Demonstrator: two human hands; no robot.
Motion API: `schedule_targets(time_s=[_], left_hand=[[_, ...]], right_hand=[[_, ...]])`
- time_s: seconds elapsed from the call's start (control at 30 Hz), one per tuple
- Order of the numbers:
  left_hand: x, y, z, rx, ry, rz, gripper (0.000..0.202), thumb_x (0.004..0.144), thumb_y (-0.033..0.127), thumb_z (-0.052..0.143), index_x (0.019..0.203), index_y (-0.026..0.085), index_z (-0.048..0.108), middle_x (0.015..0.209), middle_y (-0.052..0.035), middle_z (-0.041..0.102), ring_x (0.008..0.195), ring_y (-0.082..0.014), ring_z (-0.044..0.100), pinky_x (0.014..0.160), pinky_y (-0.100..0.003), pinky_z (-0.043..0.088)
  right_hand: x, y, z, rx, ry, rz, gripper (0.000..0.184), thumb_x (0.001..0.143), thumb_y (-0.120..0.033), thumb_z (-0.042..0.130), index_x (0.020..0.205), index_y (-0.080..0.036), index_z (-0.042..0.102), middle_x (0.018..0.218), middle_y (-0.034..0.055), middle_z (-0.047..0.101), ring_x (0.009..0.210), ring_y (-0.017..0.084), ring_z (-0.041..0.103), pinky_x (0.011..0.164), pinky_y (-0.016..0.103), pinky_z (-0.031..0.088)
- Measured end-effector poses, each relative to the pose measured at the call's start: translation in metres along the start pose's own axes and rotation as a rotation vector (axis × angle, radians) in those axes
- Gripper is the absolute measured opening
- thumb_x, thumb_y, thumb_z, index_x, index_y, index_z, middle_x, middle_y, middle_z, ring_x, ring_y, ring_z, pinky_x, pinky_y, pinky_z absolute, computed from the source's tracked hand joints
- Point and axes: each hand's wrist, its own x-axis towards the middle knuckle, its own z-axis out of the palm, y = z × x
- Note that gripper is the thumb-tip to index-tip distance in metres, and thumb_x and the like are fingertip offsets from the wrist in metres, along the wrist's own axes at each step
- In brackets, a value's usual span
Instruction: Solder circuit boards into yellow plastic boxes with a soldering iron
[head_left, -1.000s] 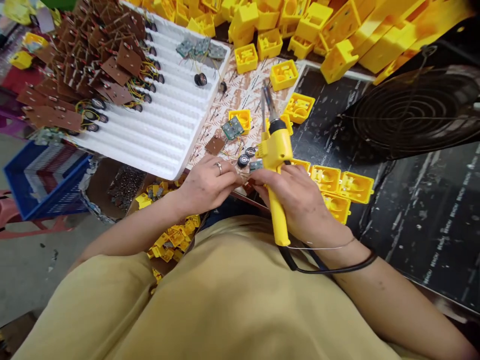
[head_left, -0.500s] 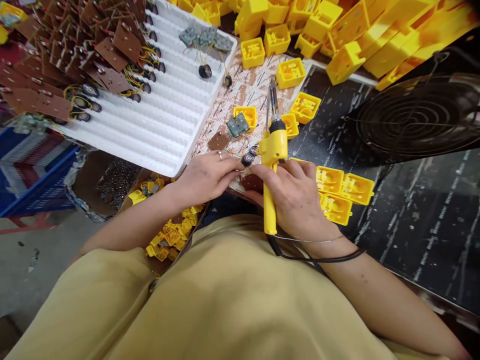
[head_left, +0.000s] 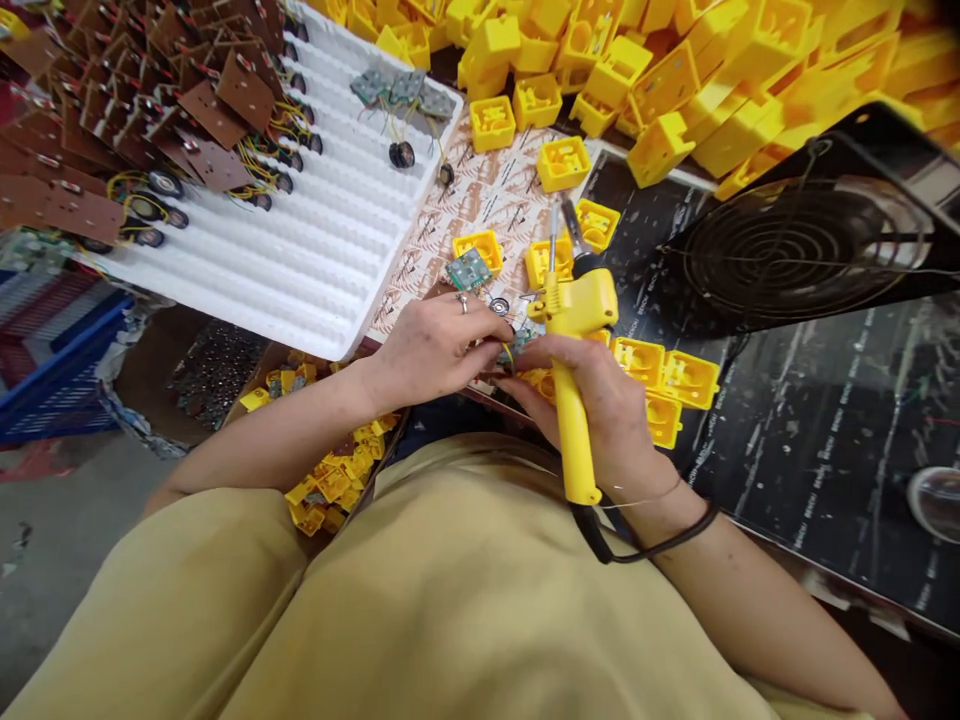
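My right hand (head_left: 607,405) is wrapped around a yellow soldering gun (head_left: 581,305) whose tip points away from me; its thumb and fingertip also meet a small green circuit board (head_left: 519,345). My left hand (head_left: 442,345) is closed in a pinch at that board's left edge, where a yellow wire (head_left: 508,352) shows by the fingertips. Fingers partly cover the board. Just beyond them lies a small round speaker (head_left: 499,307). Another green circuit board (head_left: 469,270) leans against an open yellow plastic case (head_left: 480,245).
A white ribbed foam tray (head_left: 322,240) at left carries piled brown boards (head_left: 195,110) with wired speakers. Yellow cases (head_left: 562,165) are heaped at the back. A black fan (head_left: 772,240) stands at right. Below left are a box of yellow parts (head_left: 337,480) and a blue basket (head_left: 67,370).
The soldering gun has tilted, its tip swinging right and its handle shifting right. My left hand has moved right, from the small speaker to the green board at my right fingertips.
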Motion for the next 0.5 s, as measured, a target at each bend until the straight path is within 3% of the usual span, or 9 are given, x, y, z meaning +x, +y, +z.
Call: schedule_targets(time_s=[0.17,0.27,0.37,0.5], left_hand=[[-0.001,0.001,0.0,-0.019,0.01,-0.052,0.029,0.097,0.023,0.054,0.12,0.017,0.069,0.112,-0.0083,0.073,0.105,-0.0212,0.066,0.095,-0.035,0.051],[0.002,-0.005,-0.002,-0.021,-0.053,-0.024,0.022,0.095,0.025,0.058,0.11,0.019,0.072,0.123,-0.009,0.069,0.119,-0.0257,0.059,0.106,-0.043,0.046],[0.008,-0.011,-0.002,-0.121,-0.116,-0.031,0.015,0.095,0.025,0.057,0.096,0.019,0.07,0.122,-0.0061,0.071,0.124,-0.0254,0.056,0.11,-0.044,0.041],[0.014,-0.015,-0.003,-0.239,-0.173,-0.088,0.017,0.097,0.028,0.054,0.099,0.018,0.068,0.111,-0.0068,0.073,0.117,-0.0234,0.061,0.108,-0.041,0.042]], right_hand=[[-0.003,0.0,0.002,0.06,0.024,0.066,0.043,0.087,-0.018,0.076,0.121,-0.026,0.051,0.088,-0.0031,0.073,0.077,0.017,0.072,0.074,0.03,0.059],[-0.004,-0.001,-0.003,0.085,0.03,0.079,0.043,0.087,-0.016,0.076,0.122,-0.026,0.051,0.088,-0.0033,0.074,0.08,0.017,0.073,0.076,0.029,0.059],[-0.005,-0.001,-0.005,0.039,0.068,0.084,0.038,0.089,-0.015,0.074,0.119,-0.026,0.054,0.086,-0.0029,0.073,0.075,0.017,0.072,0.071,0.029,0.059],[-0.006,0.002,-0.004,-0.014,0.079,0.077,0.03,0.09,-0.016,0.071,0.114,-0.026,0.057,0.089,-0.0019,0.073,0.07,0.016,0.07,0.063,0.028,0.059]])
